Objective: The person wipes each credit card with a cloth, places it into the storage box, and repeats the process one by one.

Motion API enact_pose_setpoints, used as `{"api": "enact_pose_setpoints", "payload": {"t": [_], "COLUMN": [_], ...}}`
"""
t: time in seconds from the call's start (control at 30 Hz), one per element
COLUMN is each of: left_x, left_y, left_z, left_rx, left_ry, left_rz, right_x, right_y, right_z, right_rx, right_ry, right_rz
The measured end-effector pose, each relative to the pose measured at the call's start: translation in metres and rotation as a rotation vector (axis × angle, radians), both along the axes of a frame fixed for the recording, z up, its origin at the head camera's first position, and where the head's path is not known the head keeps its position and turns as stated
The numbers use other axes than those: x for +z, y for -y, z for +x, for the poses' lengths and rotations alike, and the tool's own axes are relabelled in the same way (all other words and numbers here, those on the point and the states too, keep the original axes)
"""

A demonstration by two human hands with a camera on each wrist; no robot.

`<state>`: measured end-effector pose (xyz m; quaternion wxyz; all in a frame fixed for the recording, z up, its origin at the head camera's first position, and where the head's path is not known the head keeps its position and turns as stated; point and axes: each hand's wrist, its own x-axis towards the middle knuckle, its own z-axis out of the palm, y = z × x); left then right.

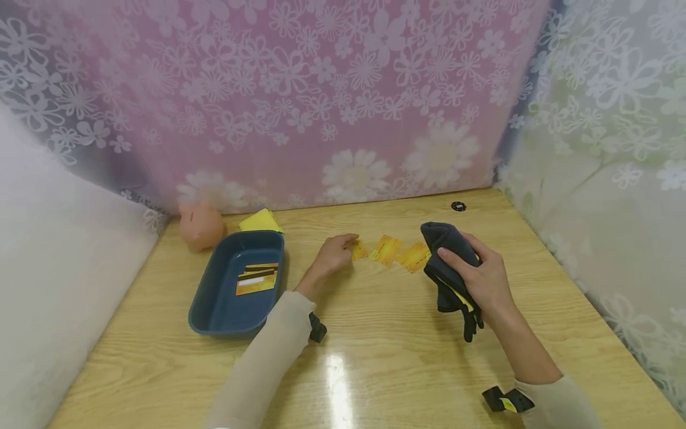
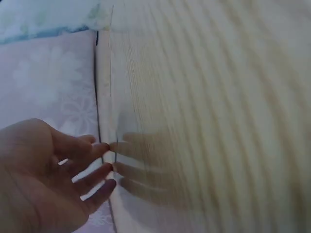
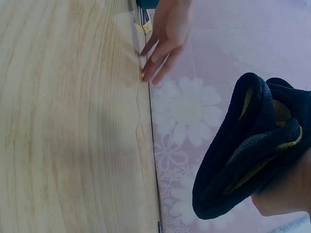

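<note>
My left hand (image 1: 333, 255) reaches over the middle of the table, fingertips right at the leftmost yellow card (image 1: 359, 249). In the left wrist view its fingers (image 2: 97, 182) are fairly straight, their tips down at the tabletop. Two more yellow cards, a middle one (image 1: 386, 249) and a right one (image 1: 414, 257), lie in a row beside it. Off the table, my right hand (image 1: 490, 280) grips a folded dark navy cloth (image 1: 450, 247) with yellow showing along its inner edge. In the right wrist view the cloth's folds (image 3: 248, 145) hide most of that hand.
Left of my left hand stands a blue plastic basin (image 1: 211, 307) with several yellow cards (image 1: 257, 280) inside. Behind it are a piggy bank (image 1: 200, 226) and a yellow item (image 1: 261, 220). A black poker chip (image 1: 458, 206) lies near the back edge. Flowered curtains (image 1: 332, 107) surround the table.
</note>
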<state>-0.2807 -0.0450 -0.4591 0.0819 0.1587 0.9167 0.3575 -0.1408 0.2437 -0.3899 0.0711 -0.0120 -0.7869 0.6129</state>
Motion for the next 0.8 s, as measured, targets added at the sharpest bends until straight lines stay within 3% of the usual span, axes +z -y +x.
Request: {"api": "enact_pose_setpoints", "payload": {"t": [0.17, 0.3, 0.43, 0.53, 0.67, 0.8], "left_x": [0.007, 0.008, 0.004, 0.000, -0.006, -0.004], "left_y": [0.011, 0.015, 0.014, 0.015, 0.021, 0.027], "left_z": [0.023, 0.031, 0.024, 0.017, 0.012, 0.013], "left_rx": [-0.041, 0.008, 0.074, 0.068, 0.021, 0.017], "left_ry": [-0.127, -0.150, -0.203, -0.219, -0.158, -0.105], "left_rz": [-0.173, -0.169, -0.105, -0.065, -0.053, -0.081], "right_x": [-0.004, -0.007, -0.008, -0.009, -0.007, -0.006], "right_y": [0.001, 0.004, 0.005, 0.007, 0.010, 0.011], "right_z": [-0.001, -0.003, -0.003, -0.003, -0.002, -0.001], "right_rx": [0.013, 0.023, 0.018, 0.018, 0.024, 0.009], "right_ry": [0.010, 0.006, -0.008, -0.016, -0.010, -0.006], "right_rz": [-0.012, -0.008, -0.003, -0.015, -0.036, -0.026]}}
